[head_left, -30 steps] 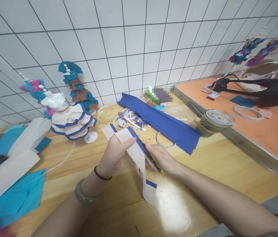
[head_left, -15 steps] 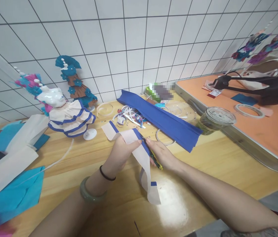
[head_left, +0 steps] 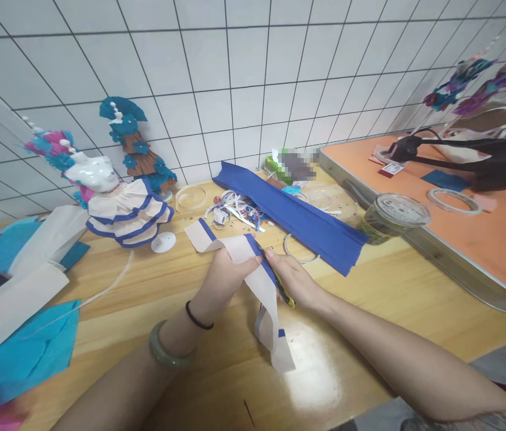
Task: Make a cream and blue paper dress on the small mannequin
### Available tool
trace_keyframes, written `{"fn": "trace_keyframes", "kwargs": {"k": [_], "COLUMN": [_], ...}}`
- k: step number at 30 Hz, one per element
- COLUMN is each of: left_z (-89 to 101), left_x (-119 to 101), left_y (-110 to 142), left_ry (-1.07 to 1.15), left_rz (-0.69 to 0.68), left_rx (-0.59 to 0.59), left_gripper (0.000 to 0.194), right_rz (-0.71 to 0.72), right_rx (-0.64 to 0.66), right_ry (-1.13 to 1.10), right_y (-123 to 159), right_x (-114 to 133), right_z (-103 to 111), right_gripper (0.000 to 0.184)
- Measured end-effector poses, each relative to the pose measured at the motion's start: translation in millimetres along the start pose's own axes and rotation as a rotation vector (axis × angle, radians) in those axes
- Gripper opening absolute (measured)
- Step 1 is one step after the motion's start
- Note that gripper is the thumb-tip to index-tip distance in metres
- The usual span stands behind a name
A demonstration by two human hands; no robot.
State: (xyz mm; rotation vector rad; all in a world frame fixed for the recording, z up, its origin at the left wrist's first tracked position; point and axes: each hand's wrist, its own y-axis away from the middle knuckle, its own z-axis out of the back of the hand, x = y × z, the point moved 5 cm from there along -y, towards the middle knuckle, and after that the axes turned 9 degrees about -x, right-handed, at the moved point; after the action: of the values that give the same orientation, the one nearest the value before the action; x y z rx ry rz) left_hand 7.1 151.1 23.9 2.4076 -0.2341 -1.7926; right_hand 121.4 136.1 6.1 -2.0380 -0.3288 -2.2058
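Note:
My left hand (head_left: 226, 275) is closed on a long cream paper strip (head_left: 262, 287) edged with a blue band, its thumb pressed near the blue edge. One end of the strip stretches out to the left over the table, and the other hangs and curls below my hands. My right hand (head_left: 295, 278) is closed around a slim black-and-yellow tool (head_left: 285, 292), held right against the strip's blue edge. My fingers partly cover it, so its exact kind is unclear. Both thumbs are close together.
Behind lie a wide blue paper sheet (head_left: 293, 218), paper scraps (head_left: 239, 212) and a clear jar (head_left: 396, 218). A doll in a ruffled dress (head_left: 131, 215) stands left, beside cream paper (head_left: 15, 305) and turquoise sheets (head_left: 33, 353). An orange board (head_left: 504, 239) is at right.
Both thumbs have come slightly closer together along the blue edge. My left hand has shifted a little to the right. The strip's hanging end has swung slightly right.

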Motion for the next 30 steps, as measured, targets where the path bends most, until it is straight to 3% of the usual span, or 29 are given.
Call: {"fn": "trace_keyframes", "kwargs": {"k": [30], "left_z": [-1.6], "left_x": [2.1], "left_y": [1.1], "left_ry": [0.013], "left_rz": [-0.003], "left_rx": [0.004], "left_gripper": [0.028], "right_rz": [-0.003], "right_rx": [-0.012], "right_ry": [0.006], "right_y": [0.0], "right_x": [1.4], "right_z": [0.0], "right_gripper": [0.064]}}
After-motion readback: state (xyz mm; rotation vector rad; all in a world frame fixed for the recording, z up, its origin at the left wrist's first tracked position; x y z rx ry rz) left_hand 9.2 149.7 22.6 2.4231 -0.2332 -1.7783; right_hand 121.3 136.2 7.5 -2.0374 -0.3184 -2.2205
